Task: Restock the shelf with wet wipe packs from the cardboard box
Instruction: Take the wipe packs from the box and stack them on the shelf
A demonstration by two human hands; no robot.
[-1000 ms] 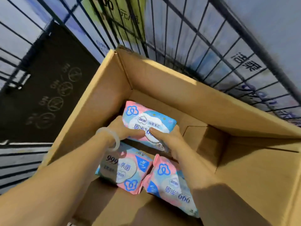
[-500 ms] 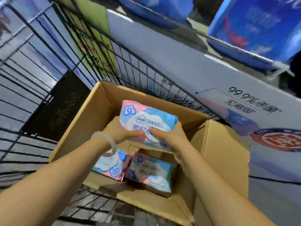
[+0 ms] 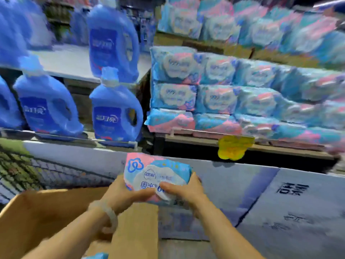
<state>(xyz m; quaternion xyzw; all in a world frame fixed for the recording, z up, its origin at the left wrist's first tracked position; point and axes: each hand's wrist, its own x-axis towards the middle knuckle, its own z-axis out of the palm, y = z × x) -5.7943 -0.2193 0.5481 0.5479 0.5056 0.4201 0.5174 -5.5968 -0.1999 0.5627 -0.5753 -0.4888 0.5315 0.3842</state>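
A pink and blue wet wipe pack (image 3: 156, 174) is held up in front of me, above the cardboard box (image 3: 46, 212). My left hand (image 3: 125, 193), with a pale bracelet at the wrist, grips its left end. Its right end sits in my right hand (image 3: 184, 191). The shelf (image 3: 242, 144) ahead on the right carries stacked rows of the same wet wipe packs (image 3: 214, 94), and more fill the level above. The inside of the box is mostly out of view; a corner of another pack (image 3: 97, 256) shows at the bottom edge.
Blue detergent bottles (image 3: 113, 109) stand on the shelves to the left. A yellow price tag (image 3: 233, 146) hangs from the shelf edge. Large white printed cartons (image 3: 280, 202) lie below the shelf. A wire cage wall (image 3: 22, 171) is at the far left.
Both hands have lifted the pack up out of the box, and my view has swung up from the box to the shelves.
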